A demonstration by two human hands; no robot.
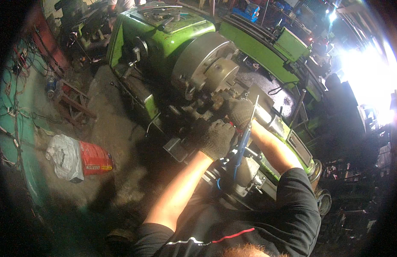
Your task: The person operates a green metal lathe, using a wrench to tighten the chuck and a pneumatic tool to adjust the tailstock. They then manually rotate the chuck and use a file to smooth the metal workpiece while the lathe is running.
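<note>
Head view: two gloved hands at one green lathe (172,45), close together just below its chuck (194,58). Left hand (217,139) lower and to the left, fingers curled; right hand (241,113) above and to the right, back of the glove uppermost. One small red part (232,124) shows between the two, right by the left fingers; cannot tell which hand grips it, or whether either is closed on anything, as the gloves cover the contact. One chuck, with one thick round metal piece (224,73) at its face, up and left of the right hand, apart from it. One long blue tool (242,147) with a slim metal tip, slanting upright just right of the left hand; its tip passes in front of the right wrist. On the floor, well left of both hands: one red-and-pale sack (80,158), lying on its side, and one rusty metal frame (74,103).
</note>
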